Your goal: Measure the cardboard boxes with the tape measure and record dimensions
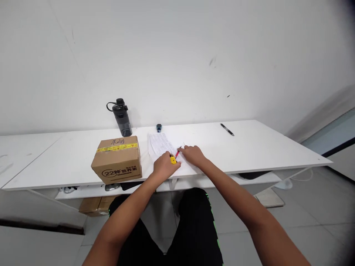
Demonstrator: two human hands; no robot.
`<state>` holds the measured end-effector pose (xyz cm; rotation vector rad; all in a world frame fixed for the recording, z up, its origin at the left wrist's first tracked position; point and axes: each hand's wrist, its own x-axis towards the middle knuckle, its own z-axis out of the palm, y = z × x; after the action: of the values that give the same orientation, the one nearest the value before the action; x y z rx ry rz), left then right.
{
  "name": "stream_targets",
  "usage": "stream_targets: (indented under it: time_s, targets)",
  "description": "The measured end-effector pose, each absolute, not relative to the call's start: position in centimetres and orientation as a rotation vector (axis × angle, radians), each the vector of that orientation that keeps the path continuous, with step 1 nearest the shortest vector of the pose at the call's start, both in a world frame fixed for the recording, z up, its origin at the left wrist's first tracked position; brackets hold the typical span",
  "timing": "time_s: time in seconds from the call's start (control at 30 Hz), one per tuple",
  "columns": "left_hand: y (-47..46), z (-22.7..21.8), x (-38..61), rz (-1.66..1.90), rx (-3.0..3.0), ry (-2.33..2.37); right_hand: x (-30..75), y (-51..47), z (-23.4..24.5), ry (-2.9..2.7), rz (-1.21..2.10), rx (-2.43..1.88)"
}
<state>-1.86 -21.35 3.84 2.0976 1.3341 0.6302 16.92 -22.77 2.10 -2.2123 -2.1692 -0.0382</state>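
My left hand is closed around a small yellow tool with dark parts. It looks like a tape measure, though the fingers cover much of it. My right hand is closed at the fingertips, right beside the left. A thin red stick-like piece slants between the two hands, its upper end at my right fingertips. Whether it is joined to the yellow tool I cannot tell. Printed white paper lies on the table under and behind my left hand.
A taped cardboard box sits left of my hands on the white table. Behind it a dark water bottle stands upright near the wall. A watch lies beyond the paper, and a black pen rests farther right.
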Motion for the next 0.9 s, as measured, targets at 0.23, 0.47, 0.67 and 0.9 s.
stream_targets:
  time_s: [0.23,0.47,0.67,0.9]
  targets:
    - [-16.7,2.8,-3.3,0.721,2.063,1.456,17.6,-21.3,0.7,-2.246,-0.006,-2.108]
    - [-13.4,0.3,-3.9,1.207,1.333,1.098,16.7,-22.3,-0.7,-1.894,0.088,-2.004]
    - [-13.6,-0.2,-4.3,1.182,1.465,1.171,15.8,-24.6,-1.8,-1.373,0.699,-1.509]
    - [-13.6,-0.5,-4.5,1.118,1.516,1.208,15.4,-24.5,-1.8,-1.129,0.672,-1.612]
